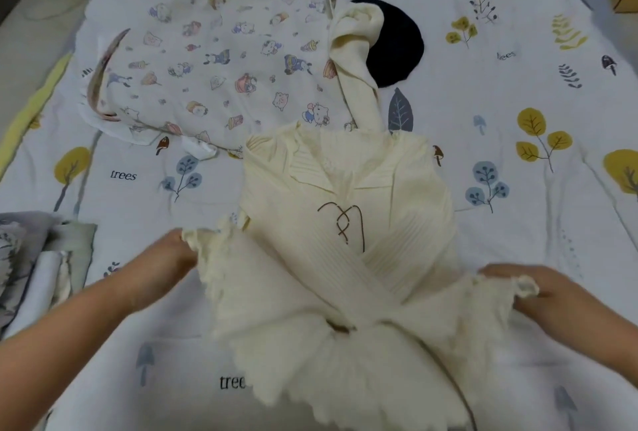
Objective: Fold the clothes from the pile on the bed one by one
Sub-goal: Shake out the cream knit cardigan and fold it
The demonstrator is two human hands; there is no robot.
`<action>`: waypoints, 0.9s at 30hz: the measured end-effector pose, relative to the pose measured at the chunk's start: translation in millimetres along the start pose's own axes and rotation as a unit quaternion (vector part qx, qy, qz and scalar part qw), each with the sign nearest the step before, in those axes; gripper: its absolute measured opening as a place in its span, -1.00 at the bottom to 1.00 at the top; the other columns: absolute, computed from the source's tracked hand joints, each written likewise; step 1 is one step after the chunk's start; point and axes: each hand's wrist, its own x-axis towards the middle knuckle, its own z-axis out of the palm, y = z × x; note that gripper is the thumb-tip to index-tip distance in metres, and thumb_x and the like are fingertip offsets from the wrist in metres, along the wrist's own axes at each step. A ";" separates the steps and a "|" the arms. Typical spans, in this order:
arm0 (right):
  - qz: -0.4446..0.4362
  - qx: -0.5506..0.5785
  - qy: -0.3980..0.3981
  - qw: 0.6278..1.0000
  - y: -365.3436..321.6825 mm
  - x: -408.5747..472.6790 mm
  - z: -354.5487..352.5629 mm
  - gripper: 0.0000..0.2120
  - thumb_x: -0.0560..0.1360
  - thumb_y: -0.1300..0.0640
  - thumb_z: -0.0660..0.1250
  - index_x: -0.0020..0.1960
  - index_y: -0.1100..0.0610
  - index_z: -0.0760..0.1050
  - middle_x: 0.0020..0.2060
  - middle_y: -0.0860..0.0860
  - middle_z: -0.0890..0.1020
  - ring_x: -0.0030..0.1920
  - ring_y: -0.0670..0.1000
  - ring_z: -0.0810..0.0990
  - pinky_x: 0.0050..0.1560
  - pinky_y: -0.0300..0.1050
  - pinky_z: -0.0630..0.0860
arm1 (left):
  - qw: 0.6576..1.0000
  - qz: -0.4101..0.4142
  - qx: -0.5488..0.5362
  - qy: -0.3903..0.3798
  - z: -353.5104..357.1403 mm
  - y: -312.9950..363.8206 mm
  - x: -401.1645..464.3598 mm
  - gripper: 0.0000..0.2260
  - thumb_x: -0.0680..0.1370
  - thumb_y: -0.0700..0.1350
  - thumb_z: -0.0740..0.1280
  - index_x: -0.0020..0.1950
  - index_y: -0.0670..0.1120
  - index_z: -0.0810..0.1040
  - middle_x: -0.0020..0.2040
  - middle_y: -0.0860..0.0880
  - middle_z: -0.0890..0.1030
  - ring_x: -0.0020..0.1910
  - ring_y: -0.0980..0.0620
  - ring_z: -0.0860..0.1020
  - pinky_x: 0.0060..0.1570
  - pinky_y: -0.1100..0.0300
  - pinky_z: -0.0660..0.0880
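Two hands: left hand (169, 252) and right hand (538, 287) each grasp an edge of the cream sweater (345, 223).
Bed (518, 85): sweater lies on it, beside a cartoon-print garment (214, 64).

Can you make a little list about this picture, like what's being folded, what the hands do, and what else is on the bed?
Being folded: cream sweater with brown lace
Left hand: grips a sleeve cuff
Right hand: grips the other cuff
Sleeves: crossed over the front
Behind: cartoon-print cloth, dark garment
Far left: folded stack
Under all: tree-print sheet
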 end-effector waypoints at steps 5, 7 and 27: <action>-0.036 0.006 0.056 0.998 -33.1 76.6 -41.6 -0.73 0.50 0.27 0.24 -0.16 -0.01 0.65 -0.19 -0.03 0.70 -0.19 -0.09 0.63 -0.07 -0.17 0.53 | 0.965 -0.028 -0.226 0.133 -10.4 27.4 75.6 -0.58 0.54 -0.34 0.05 -0.26 -0.14 0.67 -0.30 0.01 0.66 -0.32 0.16 0.62 -0.35 0.35 0.54; -0.008 0.070 0.122 0.990 -32.6 109.3 -45.2 -0.83 0.53 0.18 0.26 -0.10 0.06 0.63 -0.15 0.00 0.68 -0.15 -0.02 0.62 -0.04 -0.06 0.54 | 0.953 -0.046 -0.232 0.190 -13.4 22.1 105.4 -0.80 0.58 -0.21 0.16 -0.03 -0.10 0.58 -0.13 0.01 0.65 -0.16 0.10 0.62 -0.20 0.22 0.57; 0.205 0.075 0.193 0.957 16.2 112.7 38.4 -0.73 0.49 0.02 0.35 0.08 0.16 0.42 -0.17 0.01 0.54 -0.16 0.04 0.53 -0.09 -0.04 0.46 | 0.943 -0.088 0.126 0.294 50.9 -45.2 100.1 -0.74 0.59 -0.08 0.23 0.19 -0.20 0.48 0.05 -0.12 0.56 0.00 -0.08 0.49 -0.01 0.15 0.35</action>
